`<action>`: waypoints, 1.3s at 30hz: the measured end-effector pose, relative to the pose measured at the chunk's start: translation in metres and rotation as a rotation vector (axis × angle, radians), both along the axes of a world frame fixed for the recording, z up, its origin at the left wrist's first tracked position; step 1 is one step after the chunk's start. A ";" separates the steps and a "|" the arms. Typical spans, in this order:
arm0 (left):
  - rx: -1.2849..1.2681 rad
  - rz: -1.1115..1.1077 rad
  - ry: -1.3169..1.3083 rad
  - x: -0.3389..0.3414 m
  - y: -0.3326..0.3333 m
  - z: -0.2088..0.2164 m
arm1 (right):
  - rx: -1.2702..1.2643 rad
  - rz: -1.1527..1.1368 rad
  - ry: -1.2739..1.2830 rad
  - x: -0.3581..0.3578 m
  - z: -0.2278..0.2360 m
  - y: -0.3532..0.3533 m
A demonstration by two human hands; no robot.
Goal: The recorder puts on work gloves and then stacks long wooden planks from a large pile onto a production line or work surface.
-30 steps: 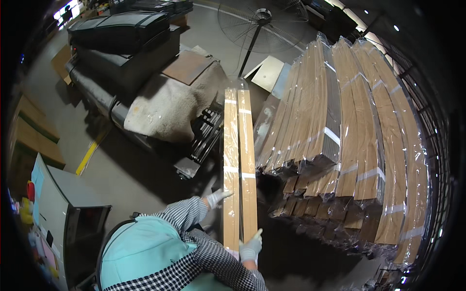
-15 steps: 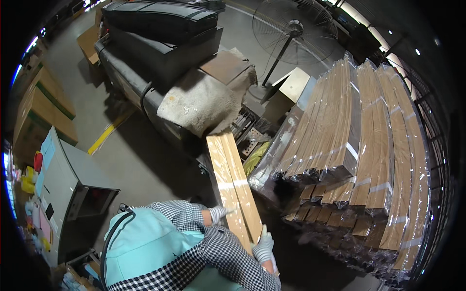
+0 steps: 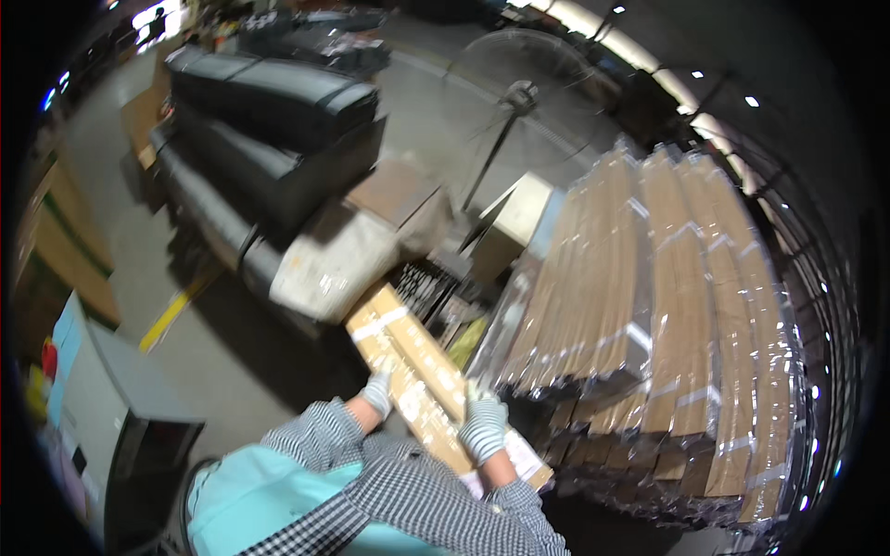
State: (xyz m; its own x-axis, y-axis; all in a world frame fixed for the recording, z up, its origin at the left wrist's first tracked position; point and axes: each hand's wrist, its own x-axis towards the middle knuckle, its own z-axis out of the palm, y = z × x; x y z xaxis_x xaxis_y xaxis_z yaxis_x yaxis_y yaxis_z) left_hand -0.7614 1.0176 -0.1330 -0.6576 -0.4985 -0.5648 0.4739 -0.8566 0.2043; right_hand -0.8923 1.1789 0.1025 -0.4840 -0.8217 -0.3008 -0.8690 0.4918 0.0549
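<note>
"Down low in the middle, what's that?"

"Two long, plastic-wrapped cardboard strips (image 3: 422, 403), side by side. They slant from far left to near right."

"Who's holding on?"

"The right hand (image 3: 484, 428) has its grip around the right edge, nearer the close end. The left hand (image 3: 378, 394) touches the left edge; too blurry to tell if it squeezes."

"And around them?"

"Their far end is by a pale cloth (image 3: 324, 264). Packs (image 3: 593, 296) pile up on the right. A fan (image 3: 521, 97) stands behind."
</note>
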 end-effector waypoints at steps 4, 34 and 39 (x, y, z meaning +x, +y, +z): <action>-0.042 -0.050 -0.174 -0.003 -0.032 -0.019 | -0.010 0.068 -0.058 -0.015 -0.015 -0.031; -0.669 -0.692 0.486 -0.232 -0.063 0.199 | -1.157 -0.289 0.071 -0.109 0.208 -0.011; -0.417 -0.807 0.354 -0.280 -0.058 0.271 | -1.003 -0.249 0.138 -0.087 0.200 0.009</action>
State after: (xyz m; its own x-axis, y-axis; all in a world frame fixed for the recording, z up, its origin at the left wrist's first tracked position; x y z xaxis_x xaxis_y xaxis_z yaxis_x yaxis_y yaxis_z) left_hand -1.0409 0.9600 0.1376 -0.9869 0.0614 -0.1491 -0.1315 -0.8416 0.5239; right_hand -0.9789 1.1880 0.3020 -0.6524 -0.5359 0.5359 -0.7539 0.5310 -0.3869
